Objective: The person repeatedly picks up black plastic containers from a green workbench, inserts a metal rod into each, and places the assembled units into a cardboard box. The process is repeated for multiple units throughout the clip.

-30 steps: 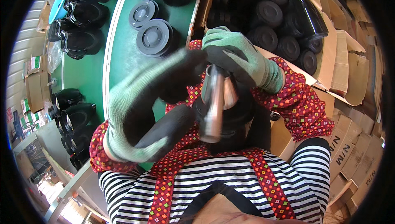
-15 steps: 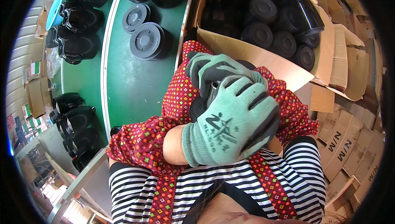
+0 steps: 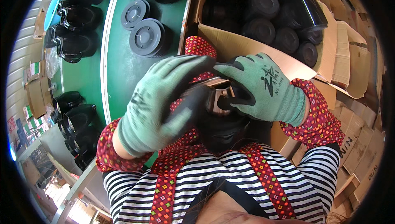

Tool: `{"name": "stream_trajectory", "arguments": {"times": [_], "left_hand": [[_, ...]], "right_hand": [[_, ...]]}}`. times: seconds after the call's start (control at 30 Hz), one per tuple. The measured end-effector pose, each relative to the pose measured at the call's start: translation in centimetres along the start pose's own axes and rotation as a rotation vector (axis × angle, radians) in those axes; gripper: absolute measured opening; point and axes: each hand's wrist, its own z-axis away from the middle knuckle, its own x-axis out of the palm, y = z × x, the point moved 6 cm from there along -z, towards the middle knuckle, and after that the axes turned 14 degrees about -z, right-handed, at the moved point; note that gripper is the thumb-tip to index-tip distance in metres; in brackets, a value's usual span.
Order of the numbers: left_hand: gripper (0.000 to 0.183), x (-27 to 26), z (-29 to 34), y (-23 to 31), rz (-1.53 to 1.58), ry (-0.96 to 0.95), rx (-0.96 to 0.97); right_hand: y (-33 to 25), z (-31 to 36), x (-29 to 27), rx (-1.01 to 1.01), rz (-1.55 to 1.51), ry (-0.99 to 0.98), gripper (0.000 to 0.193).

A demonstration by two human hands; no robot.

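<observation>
In front of my torso stands a dark, glossy hollow piece with a shiny opening on top; its exact kind I cannot make out. My right hand, in a green glove with black palm, grips its upper rim, thumb at the opening and index finger stretched across the far side. My left hand, gloved alike and partly smeared by motion, is at the piece's left with thumb and fingers apart. Its fingertips come close to the right index finger. The underside of the piece is hidden.
Round black lids are stacked on the green table. Glossy black vessels line the table's left side, near a light-blue bowl. An open carton of black cylindrical pieces stands ahead right; flattened cartons lie at right.
My hands were clasped together over the piece, the left across the right. Now the left hand has drawn back leftward with its fingers apart, and the right has come into view on the rim.
</observation>
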Motion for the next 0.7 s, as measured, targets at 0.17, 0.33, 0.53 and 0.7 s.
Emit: {"name": "stream_trajectory", "arguments": {"times": [0.17, 0.33, 0.53, 0.7], "left_hand": [[0.063, 7.7, -1.4, -5.2, -0.127, -0.061, 0.012], [0.043, 9.7, -4.0, -6.5, 0.359, 0.093, 0.167], [0.033, 5.8, -1.6, -6.1, 0.031, 0.0, 0.263], [0.049, 3.6, -0.1, -3.0, -0.09, -0.02, 0.106]], "right_hand": [[-4.3, 0.4, -0.1, 0.134, 0.254, -0.049, 0.079], [-7.0, -0.6, -1.8, 0.059, 0.304, -0.185, 0.07], [-3.1, -0.2, -3.4, 0.065, -0.178, -0.03, 0.055], [0.0, -0.3, -1.6, -0.022, -0.093, 0.052, 0.034]]}}
